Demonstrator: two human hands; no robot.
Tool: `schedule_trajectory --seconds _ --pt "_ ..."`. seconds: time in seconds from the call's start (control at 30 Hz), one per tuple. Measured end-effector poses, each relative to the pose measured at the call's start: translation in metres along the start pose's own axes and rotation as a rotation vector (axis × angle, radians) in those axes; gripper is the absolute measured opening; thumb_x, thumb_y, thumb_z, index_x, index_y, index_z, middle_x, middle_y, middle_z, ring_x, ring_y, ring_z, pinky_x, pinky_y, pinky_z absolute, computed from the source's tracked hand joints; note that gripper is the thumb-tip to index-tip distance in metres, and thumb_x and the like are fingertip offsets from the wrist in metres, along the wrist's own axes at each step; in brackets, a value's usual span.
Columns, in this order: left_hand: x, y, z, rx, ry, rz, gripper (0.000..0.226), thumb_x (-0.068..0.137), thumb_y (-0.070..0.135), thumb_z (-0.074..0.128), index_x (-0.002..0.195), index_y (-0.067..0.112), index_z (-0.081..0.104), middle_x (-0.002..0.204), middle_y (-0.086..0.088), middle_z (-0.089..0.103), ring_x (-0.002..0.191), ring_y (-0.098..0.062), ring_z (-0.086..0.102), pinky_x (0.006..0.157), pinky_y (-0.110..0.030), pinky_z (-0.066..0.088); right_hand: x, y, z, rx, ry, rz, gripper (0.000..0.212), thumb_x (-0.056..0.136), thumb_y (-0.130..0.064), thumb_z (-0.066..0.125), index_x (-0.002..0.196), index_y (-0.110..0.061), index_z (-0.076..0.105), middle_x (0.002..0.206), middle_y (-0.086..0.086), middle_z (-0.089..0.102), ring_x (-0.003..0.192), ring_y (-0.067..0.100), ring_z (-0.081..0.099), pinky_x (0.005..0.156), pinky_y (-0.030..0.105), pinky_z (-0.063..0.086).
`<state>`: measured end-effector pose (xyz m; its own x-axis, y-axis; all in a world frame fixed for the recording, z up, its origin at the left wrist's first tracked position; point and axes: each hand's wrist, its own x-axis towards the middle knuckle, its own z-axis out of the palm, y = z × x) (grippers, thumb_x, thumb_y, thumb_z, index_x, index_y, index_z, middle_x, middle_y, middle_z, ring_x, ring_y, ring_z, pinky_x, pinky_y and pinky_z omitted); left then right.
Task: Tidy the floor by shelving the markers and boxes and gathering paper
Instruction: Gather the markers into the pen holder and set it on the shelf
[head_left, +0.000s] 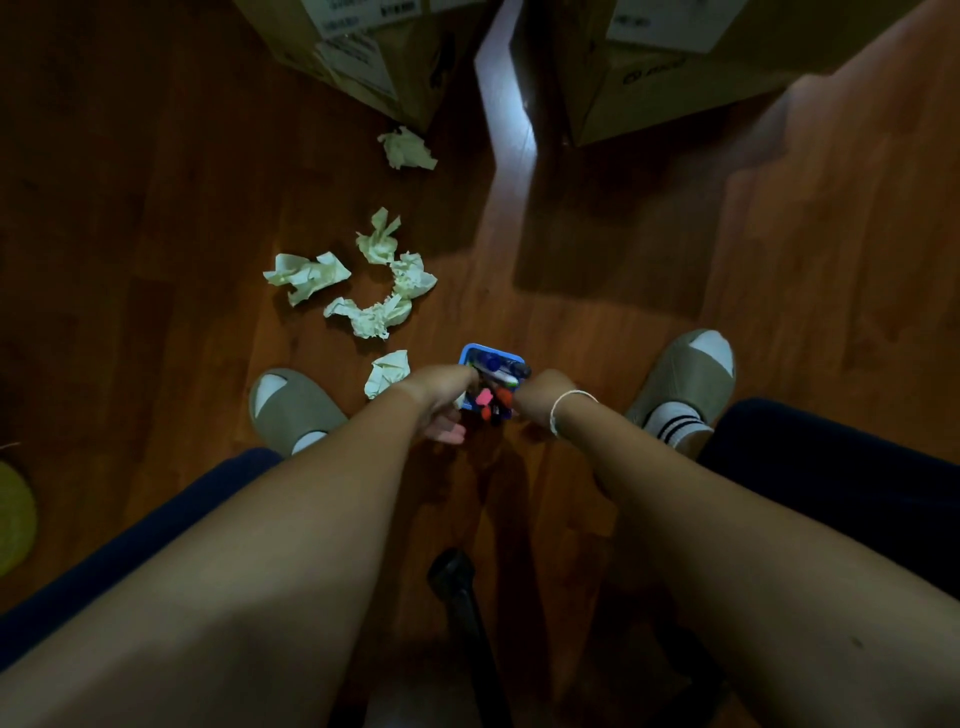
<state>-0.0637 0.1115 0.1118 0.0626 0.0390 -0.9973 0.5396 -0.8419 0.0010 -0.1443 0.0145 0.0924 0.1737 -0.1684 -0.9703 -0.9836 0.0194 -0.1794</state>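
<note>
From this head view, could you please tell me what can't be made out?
- Left hand and right hand: fingers hidden behind the wrists and the blue tray, so the grip is unclear.
- Markers: overlapping and small; count unknown.
- Cardboard boxes: cut off by the top edge, labels blurred.
- Yellow object: cut by the left edge, too dark to identify.

Dim room; reddish wood-plank floor (156, 208), pale light streak (511, 130) across it.
</note>
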Motion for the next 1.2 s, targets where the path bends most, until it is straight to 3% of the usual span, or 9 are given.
schedule_trajectory --seconds 0.07,0.23,0.33,0.47,0.6,0.87,0.97,1.07,1.2 --pt "0.005 -0.002 -0.004 -0.045 0.125 0.012 0.049 0.091 0.041 0.044 0.128 0.009 0.049 0.112 -0.018 0.053 0.098 -0.033 0.06 0.081 -0.038 0.055 0.007 0.004 -0.005 0.017 0.051 -0.003 0.023 0.089 -0.016 0.052 0.068 -0.006 0.054 0.082 0.017 0.059 0.08 0.033 0.058 0.061 0.038 0.047" --pt "0.029 -0.005 -0.006 -0.14 0.266 0.151 0.044 0.094 0.046 0.035 0.119 0.015 0.053 0.105 -0.005 0.049 0.095 -0.025 0.048 0.095 -0.043 0.049 0.023 0.012 -0.005 0.308 0.126 0.002 0.049 0.085 -0.003 0.043 0.133 -0.007 0.05 0.09 0.011 0.056 0.06 0.016 0.046 0.056 0.024 0.037" --pt "0.036 -0.005 0.0 -0.183 0.126 0.16 0.047 0.094 0.053 0.03 0.106 0.018 0.059 0.094 0.001 0.058 0.091 -0.02 0.054 0.08 -0.035 0.043 0.026 0.008 -0.003 0.35 0.019 -0.003 0.039 0.087 0.002 0.04 0.121 -0.007 0.056 0.085 0.009 0.056 0.065 0.015 0.049 0.064 0.025 0.042" --pt "0.036 -0.003 -0.005 -0.24 0.086 0.169 0.045 0.095 0.053 0.028 0.102 0.018 0.056 0.083 0.003 0.058 0.09 -0.017 0.055 0.087 -0.034 0.04 0.028 0.005 0.001 0.414 0.025 -0.023 0.046 0.083 0.011 0.035 0.117 -0.003 0.062 0.077 0.009 0.056 0.085 0.024 0.052 0.073 0.035 0.045" --pt "0.014 0.006 -0.02 -0.277 0.084 0.219 0.041 0.098 0.049 0.028 0.078 0.022 0.053 0.079 0.004 0.056 0.074 -0.011 0.052 0.087 -0.033 0.04 0.008 -0.012 -0.005 0.448 0.025 -0.093 0.044 0.085 0.007 0.033 0.115 0.0 0.063 0.069 0.004 0.055 0.067 0.018 0.053 0.064 0.027 0.042" --pt "-0.125 0.03 -0.114 -0.366 0.24 0.487 0.039 0.098 0.045 0.027 0.107 0.018 0.054 0.09 -0.003 0.055 0.068 -0.012 0.045 0.078 -0.03 0.032 -0.115 -0.13 -0.007 0.567 0.011 -0.346 0.042 0.086 -0.003 0.04 0.113 -0.025 0.064 0.077 -0.002 0.06 0.081 0.016 0.063 0.056 0.023 0.032" --pt "-0.204 0.021 -0.166 -0.431 0.354 0.603 0.055 0.096 0.05 0.027 0.125 0.014 0.056 0.116 -0.009 0.058 0.088 -0.021 0.054 0.083 -0.034 0.035 -0.184 -0.192 0.007 0.606 -0.096 -0.481 0.041 0.087 -0.004 0.043 0.119 -0.019 0.064 0.065 -0.002 0.06 0.065 0.014 0.051 0.056 0.023 0.04" --pt "-0.283 -0.009 -0.217 -0.559 0.457 0.748 0.058 0.098 0.048 0.025 0.133 0.011 0.051 0.134 -0.011 0.055 0.114 -0.026 0.05 0.097 -0.038 0.031 -0.263 -0.249 0.038 0.513 -0.113 -0.632 0.041 0.086 -0.002 0.044 0.118 -0.018 0.064 0.095 0.009 0.066 0.094 0.025 0.057 0.085 0.041 0.047" --pt "-0.374 -0.058 -0.264 -0.724 0.574 0.93 0.052 0.099 0.047 0.025 0.112 0.014 0.062 0.122 -0.009 0.057 0.095 -0.016 0.053 0.084 -0.025 0.037 -0.355 -0.3 0.089 0.451 -0.157 -0.756 0.04 0.088 -0.004 0.047 0.122 -0.02 0.062 0.122 0.015 0.059 0.114 0.033 0.055 0.098 0.051 0.046"
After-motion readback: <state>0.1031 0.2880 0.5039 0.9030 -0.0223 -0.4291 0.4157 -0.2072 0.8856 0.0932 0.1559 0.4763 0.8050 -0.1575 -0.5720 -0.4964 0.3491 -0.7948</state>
